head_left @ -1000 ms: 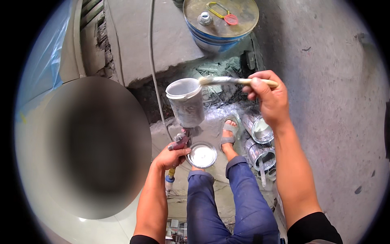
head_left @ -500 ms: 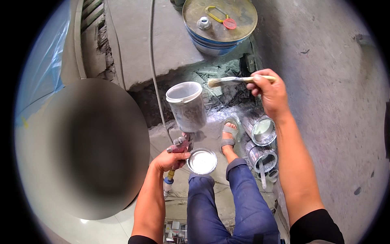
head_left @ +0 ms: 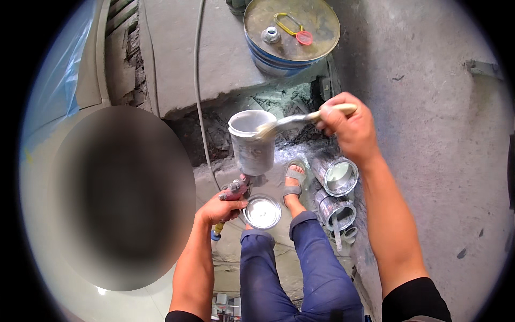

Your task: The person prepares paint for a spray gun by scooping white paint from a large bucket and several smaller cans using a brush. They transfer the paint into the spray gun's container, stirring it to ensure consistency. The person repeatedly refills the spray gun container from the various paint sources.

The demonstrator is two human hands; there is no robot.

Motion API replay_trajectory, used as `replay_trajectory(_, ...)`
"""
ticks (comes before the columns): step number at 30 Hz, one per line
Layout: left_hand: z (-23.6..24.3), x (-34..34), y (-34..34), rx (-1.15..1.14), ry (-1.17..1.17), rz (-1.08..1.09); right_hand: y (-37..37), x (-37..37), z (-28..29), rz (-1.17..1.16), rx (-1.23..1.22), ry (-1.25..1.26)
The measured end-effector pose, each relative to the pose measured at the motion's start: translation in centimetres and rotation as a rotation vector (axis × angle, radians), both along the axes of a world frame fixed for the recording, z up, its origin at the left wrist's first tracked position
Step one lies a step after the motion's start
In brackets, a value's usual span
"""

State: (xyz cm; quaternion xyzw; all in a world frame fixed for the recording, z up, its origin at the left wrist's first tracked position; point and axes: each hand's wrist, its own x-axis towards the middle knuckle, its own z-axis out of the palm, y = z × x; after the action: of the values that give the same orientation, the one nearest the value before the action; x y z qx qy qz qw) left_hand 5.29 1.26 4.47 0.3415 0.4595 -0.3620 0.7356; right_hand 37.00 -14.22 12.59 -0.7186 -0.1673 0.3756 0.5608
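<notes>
In the head view my left hand (head_left: 223, 206) grips a dusty red-and-metal spray gun (head_left: 236, 188) topped by an upright grey-white cup (head_left: 252, 155), its lid off. A round lid with a white inner face (head_left: 263, 212) is at that hand's thumb, seemingly held with the gun. My right hand (head_left: 348, 129) is wrapped round the pale wooden handle of a paintbrush (head_left: 289, 122). The brush lies tilted across the cup's right side, its blurred bristles at the near rim; whether they touch it I cannot tell.
A drum (head_left: 284, 59) stands on a broken concrete ledge (head_left: 171, 64), near a hose (head_left: 197, 80). Metal cans (head_left: 340, 177) lie right of my sandalled foot (head_left: 294, 180). Blue plastic sheeting (head_left: 64, 70) covers part of the left side, around a blurred oval area. Rough concrete (head_left: 440, 161) spans the right.
The brush has moved down and left from beside the cup to across its near rim. The cup and gun have shifted slightly right since half a second ago.
</notes>
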Motion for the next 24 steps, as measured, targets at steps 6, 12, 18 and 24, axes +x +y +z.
replay_trajectory(6,-1.2,-1.0,0.2,0.139,-0.029,-0.122,-0.3,0.7,3.2,0.058,-0.027,-0.138)
replay_trajectory(12,-1.0,-0.4,-0.5,0.294,-0.064,-0.135,1.3,0.8,4.2,0.3,-0.228,-0.472)
replay_trajectory(18,-3.8,-2.5,-2.6,0.865,-0.216,-0.365,3.7,0.2,8.8,0.495,-0.202,-0.355)
replay_trajectory(24,-3.0,-1.6,-4.1,1.005,-0.175,-0.556,6.6,-1.0,9.3,0.967,-0.14,-0.627)
